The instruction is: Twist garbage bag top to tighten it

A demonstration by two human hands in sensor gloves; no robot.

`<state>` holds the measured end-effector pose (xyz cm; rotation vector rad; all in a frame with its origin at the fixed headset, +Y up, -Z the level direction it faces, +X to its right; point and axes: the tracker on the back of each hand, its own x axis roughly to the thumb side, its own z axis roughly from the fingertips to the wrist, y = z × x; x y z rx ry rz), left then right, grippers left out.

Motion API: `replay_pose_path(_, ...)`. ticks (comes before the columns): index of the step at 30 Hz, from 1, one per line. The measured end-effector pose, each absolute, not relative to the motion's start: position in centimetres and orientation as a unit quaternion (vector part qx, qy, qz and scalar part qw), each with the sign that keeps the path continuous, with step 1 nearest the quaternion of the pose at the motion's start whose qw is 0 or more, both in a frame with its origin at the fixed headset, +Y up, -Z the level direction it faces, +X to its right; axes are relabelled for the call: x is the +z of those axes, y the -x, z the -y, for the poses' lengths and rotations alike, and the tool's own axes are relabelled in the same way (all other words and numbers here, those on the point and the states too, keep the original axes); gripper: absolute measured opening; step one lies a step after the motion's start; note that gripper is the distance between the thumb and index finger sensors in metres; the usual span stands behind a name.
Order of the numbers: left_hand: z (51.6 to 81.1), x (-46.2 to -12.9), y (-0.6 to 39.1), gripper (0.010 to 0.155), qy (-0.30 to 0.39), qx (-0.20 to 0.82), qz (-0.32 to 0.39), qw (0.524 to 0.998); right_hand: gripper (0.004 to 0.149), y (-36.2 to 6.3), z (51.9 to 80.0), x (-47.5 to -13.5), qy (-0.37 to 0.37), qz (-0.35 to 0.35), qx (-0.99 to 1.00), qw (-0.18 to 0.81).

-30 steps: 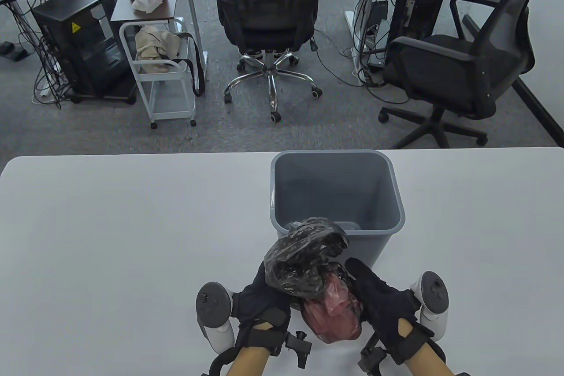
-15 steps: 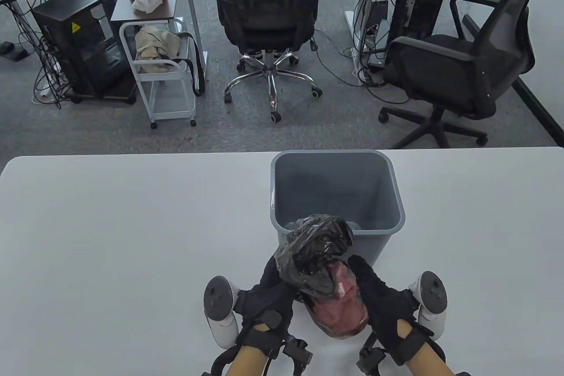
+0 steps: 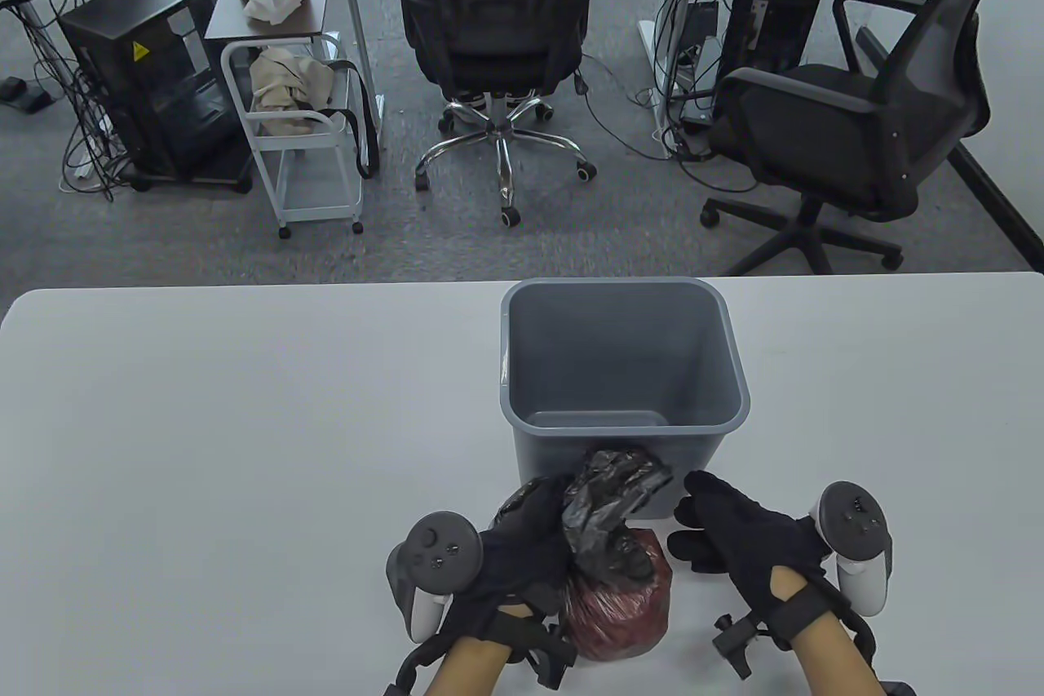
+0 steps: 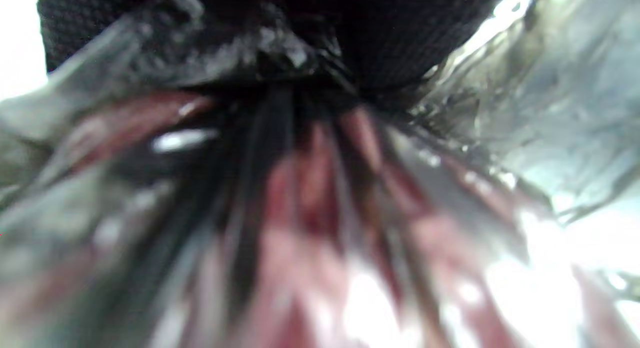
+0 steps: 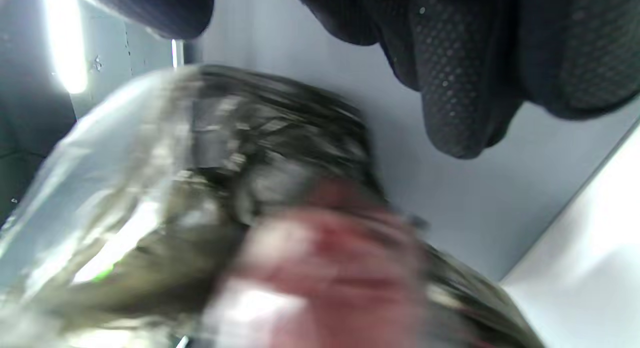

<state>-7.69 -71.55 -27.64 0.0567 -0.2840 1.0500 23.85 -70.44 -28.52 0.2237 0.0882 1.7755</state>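
Note:
A thin black garbage bag (image 3: 616, 594) with red contents sits on the white table, just in front of the grey bin (image 3: 622, 370). My left hand (image 3: 530, 537) grips the bag's gathered neck (image 3: 603, 508) from the left; the loose top sticks up toward the bin. The left wrist view shows the bunched plastic (image 4: 310, 203) under my gloved fingers (image 4: 390, 42), blurred. My right hand (image 3: 718, 520) is open, fingers spread, a little right of the bag and not touching it. The right wrist view shows the blurred bag (image 5: 280, 238) below my free fingers (image 5: 450, 87).
The grey bin stands upright and empty at the table's middle, right behind the bag. The white table (image 3: 204, 443) spreads to both sides. Beyond its far edge are office chairs (image 3: 497, 19), a white cart (image 3: 302, 133) and desks.
My right hand let go of the bag and moved right, opening. My left hand turned over at the bag's neck, and the bag's top is now narrower and lower.

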Motion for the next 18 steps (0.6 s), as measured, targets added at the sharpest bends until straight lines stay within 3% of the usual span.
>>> replay_pose_path(3, 73.0, -28.0, 6.7, 0.053, -0.003, 0.423, 0.152, 0.893, 0.078, -23.7, 70.6, -28.5, -0.098, -0.048, 0.758, 0.642)
replay_pose_path(5, 73.5, -28.2, 6.5, 0.054, 0.004, 0.428, 0.148, 0.891, 0.078, -23.5, 70.6, -28.5, -0.103, -0.052, 0.76, 0.64)
replay_pose_path(11, 71.9, -28.1, 8.1, 0.063, 0.003, 0.433, 0.126, 0.893, 0.078, -23.6, 70.2, -28.4, -0.106, -0.039, 0.777, 0.619)
replay_pose_path(14, 69.6, -27.6, 10.2, 0.069, 0.016, 0.459, 0.129, 0.879, 0.078, -23.9, 69.1, -28.1, -0.096, 0.022, 0.843, 0.529)
replay_pose_path(18, 66.2, -26.8, 13.5, 0.069, -0.072, 0.447, 0.096, 0.887, 0.081, -23.9, 67.3, -27.5, -0.099, 0.098, 0.922, 0.361)
